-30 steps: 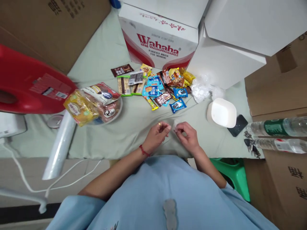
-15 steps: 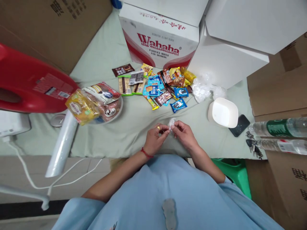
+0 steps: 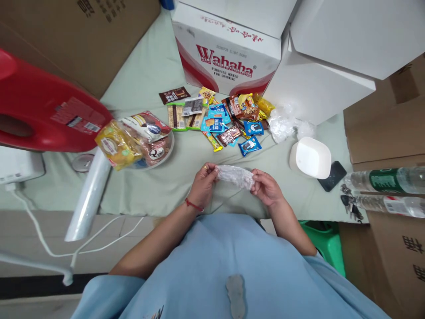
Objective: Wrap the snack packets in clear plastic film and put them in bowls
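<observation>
Pale-green tabletop (image 3: 156,188), left hand (image 3: 202,186) and right hand (image 3: 268,189) pinching one clear film (image 3: 235,176), two bottles (image 3: 385,180)

Up at twelve, Wahaha carton (image 3: 229,73), red lettering on show! Round at two, white boxes (image 3: 358,35) stacked. Three o'clock now: green-labelled bottle (image 3: 385,180), second bottle (image 3: 390,205) just below, dark flat slab (image 3: 333,176) near. Keys (image 3: 352,207) between three and four. Green stool (image 3: 332,248) at four! Over at ten, brown cardboard box (image 3: 73,44); red jug (image 3: 53,113) just below. White device (image 3: 20,165) at nine, white plug (image 3: 11,188) below it.
</observation>
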### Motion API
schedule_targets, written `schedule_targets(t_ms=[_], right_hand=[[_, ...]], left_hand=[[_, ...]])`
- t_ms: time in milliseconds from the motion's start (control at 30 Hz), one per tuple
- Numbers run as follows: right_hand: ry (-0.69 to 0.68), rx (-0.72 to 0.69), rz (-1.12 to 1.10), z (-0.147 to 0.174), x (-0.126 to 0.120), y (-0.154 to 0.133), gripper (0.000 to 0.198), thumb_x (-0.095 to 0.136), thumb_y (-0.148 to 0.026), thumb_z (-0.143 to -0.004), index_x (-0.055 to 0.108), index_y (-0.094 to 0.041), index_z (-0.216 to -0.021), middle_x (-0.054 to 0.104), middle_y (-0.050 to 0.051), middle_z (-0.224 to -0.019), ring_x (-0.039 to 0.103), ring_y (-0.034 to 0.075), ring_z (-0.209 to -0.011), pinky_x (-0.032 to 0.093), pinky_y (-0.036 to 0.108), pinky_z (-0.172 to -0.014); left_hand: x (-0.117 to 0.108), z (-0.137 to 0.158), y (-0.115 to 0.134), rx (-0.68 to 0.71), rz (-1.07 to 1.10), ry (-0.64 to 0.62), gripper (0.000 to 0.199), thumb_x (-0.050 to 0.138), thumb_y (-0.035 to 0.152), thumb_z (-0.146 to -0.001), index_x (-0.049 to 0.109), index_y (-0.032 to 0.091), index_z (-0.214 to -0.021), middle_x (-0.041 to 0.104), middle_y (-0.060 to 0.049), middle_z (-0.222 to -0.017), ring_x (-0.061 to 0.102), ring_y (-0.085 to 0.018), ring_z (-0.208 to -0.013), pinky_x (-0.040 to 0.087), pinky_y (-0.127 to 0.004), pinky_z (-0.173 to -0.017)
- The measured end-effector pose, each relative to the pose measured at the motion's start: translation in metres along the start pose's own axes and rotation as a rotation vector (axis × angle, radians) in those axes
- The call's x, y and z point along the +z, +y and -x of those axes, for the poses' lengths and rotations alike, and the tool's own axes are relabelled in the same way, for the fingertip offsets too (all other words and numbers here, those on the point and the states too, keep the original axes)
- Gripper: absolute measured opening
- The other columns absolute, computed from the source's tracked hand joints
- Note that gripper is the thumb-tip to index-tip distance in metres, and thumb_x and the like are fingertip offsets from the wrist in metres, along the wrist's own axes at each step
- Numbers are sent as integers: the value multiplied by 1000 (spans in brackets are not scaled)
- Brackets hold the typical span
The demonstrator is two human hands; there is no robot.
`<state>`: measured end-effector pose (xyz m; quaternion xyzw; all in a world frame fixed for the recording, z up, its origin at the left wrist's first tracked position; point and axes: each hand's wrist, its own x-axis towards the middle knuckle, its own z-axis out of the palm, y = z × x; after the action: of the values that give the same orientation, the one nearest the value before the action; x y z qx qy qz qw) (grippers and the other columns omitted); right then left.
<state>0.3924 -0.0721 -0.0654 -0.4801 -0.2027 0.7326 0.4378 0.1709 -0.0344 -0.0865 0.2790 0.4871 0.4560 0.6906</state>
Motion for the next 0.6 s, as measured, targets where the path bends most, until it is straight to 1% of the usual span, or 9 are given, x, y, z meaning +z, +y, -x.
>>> schedule_targets(t_ms=[67, 133, 167, 267, 333, 367, 467, 533, 600], right_hand=[[-1, 31, 66, 1, -8, -2, 33, 87, -42, -70, 62, -21, -76, 54, -6, -49, 47, 10, -42, 34, 19, -38], [46, 10, 217, 1, -15, -3, 34, 85, -45, -73, 62, -21, -76, 56, -5, -52, 48, 10, -46, 36, 20, -42], [98, -42, 321, 1, -17, -4, 33, 84, -46, -74, 63, -21, -76, 58, -4, -56, 50, 11, -49, 39, 21, -45], [347, -348, 658, 5, -16, -8, 28, 79, -46, -83, 65, -21, -80, 59, -4, -64, 49, 11, -57, 42, 25, -56], [426, -573, 847, 9, -8, -12, 22, 73, -42, -90, 66, -22, -84, 59, -3, -70, 49, 13, -61, 43, 28, -60], [393, -671, 936, 11, -1, -13, 19, 69, -39, -95, 67, -23, -87, 62, -1, -74, 51, 15, -65, 45, 30, -64], [132, -891, 1214, 12, 20, -9, 15, 65, -36, -101, 72, -23, -97, 72, 6, -95, 60, 21, -85, 50, 38, -80], [7, -943, 1391, 5, 30, -1, 17, 67, -38, -101, 74, -23, -106, 74, 10, -104, 60, 25, -93, 50, 41, -85], [-34, -916, 1510, -5, 34, 9, 18, 64, -36, -103, 76, -22, -107, 74, 11, -103, 57, 26, -92, 49, 41, -83]], left_hand=[[-2, -2, 3, -26, -9, -14, 42, 88, 46, -65, 59, 21, -83, 60, 5, -78, 56, -10, -71, 50, -20, -63], [-3, -3, 5, -46, -49, -19, 45, 88, 49, -65, 59, 21, -86, 60, 5, -77, 56, -10, -68, 50, -20, -56], [-4, -3, 6, -47, -73, -13, 47, 88, 51, -65, 59, 21, -86, 59, 5, -76, 55, -11, -67, 48, -20, -53], [-7, -5, 6, -32, -118, 29, 47, 87, 53, -65, 59, 21, -86, 57, 6, -72, 53, -10, -63, 46, -18, -48], [-8, -6, 5, -31, -123, 44, 47, 86, 53, -65, 58, 21, -85, 57, 6, -70, 53, -10, -61, 46, -19, -48], [-9, -6, 4, -32, -126, 49, 47, 86, 53, -65, 59, 21, -85, 57, 6, -70, 53, -10, -61, 47, -19, -48], [-8, -7, 1, -35, -136, 54, 45, 86, 52, -66, 59, 21, -85, 59, 6, -70, 54, -10, -61, 48, -19, -48], [-8, -7, 1, -39, -143, 49, 45, 86, 51, -66, 59, 20, -85, 60, 5, -71, 56, -11, -62, 49, -19, -48], [-8, -6, 1, -43, -145, 39, 45, 87, 51, -67, 60, 20, -85, 61, 4, -71, 57, -11, -63, 49, -20, -48]])
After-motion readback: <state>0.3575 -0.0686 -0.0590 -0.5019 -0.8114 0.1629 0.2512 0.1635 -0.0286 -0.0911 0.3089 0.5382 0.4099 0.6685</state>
